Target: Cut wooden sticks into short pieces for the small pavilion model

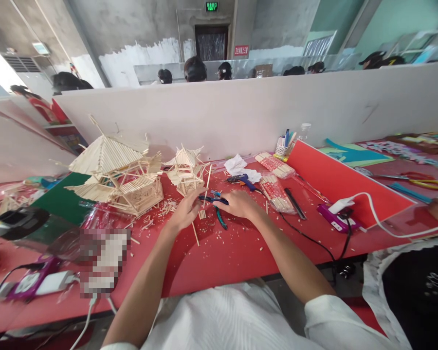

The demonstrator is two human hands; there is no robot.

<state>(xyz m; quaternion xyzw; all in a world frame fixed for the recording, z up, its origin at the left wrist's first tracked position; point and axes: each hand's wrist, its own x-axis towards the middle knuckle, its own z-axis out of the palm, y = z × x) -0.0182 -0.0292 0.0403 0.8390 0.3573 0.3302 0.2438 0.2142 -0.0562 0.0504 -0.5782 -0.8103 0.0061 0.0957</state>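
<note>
- The slim wooden stick [208, 179] stands out just beyond my left fingertips, over the red table [241, 265]; its long axis runs away from me, the far end leaning slightly right towards the white partition [241, 104].
- The dark blue pliers [213, 199] lie crosswise to it, nose towards my left hand [186, 210], probably so the stick and tool can meet between my hands.
- My left fingers are bent and narrow beside the stick; I cannot tell whether they pinch it or only touch the pliers.
- My right hand [238, 203] is closed around the pliers' handle end.
- Just below are a teal handle [221, 219], a row of short stick pieces [202, 214] and a loose stick [196, 234] pointing roughly towards me.
- Beyond my left hand stand a small pavilion model [185, 172] and a larger pavilion model [109, 158], perhaps set aside to leave working room.
- Ahead of my right hand lie a glue gun [247, 183] and stick packets [275, 193], seemingly kept within reach.
</note>
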